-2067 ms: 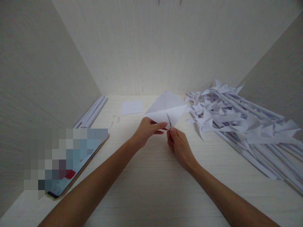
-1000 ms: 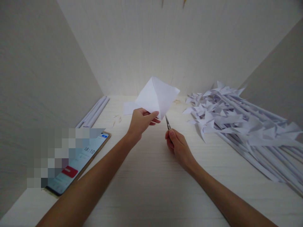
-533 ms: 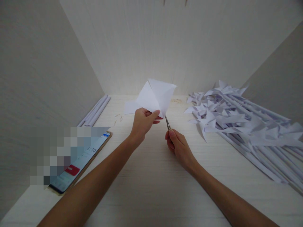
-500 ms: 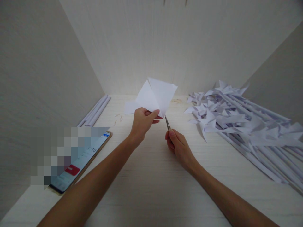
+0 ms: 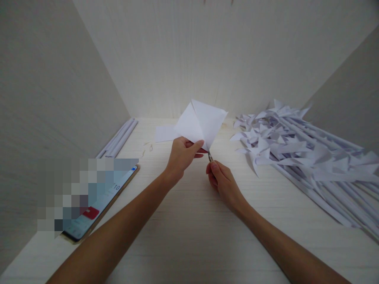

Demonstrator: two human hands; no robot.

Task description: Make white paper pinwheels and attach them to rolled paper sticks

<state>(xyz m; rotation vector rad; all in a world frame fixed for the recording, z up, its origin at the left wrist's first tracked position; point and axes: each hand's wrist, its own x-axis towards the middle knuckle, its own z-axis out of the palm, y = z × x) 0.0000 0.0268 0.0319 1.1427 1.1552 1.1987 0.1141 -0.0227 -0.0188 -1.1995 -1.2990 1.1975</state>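
Observation:
A creased square sheet of white paper [image 5: 204,120] is pinched in my left hand [image 5: 180,157], thumb on top and fingers beneath. A diagonal fold line runs across the sheet to its near corner. My right hand [image 5: 220,177] is closed around a small pair of scissors [image 5: 210,157], whose handles are hidden in the fingers. The metal blades meet the paper's near corner, right beside my left fingertips. Behind the left hand, another piece of white paper [image 5: 163,133] lies on the table.
Several white paper pinwheels [image 5: 266,138] with rolled paper sticks [image 5: 334,201] are heaped on the right. Rolled paper tubes [image 5: 121,138] lie at the back left. A phone [image 5: 103,201], partly pixelated, rests at the left. Walls [image 5: 189,59] enclose the table [image 5: 177,236].
My left hand has moved the paper slightly right and toward me. The near corner, apart from the scissors before, now meets the blades. The right hand has hardly moved.

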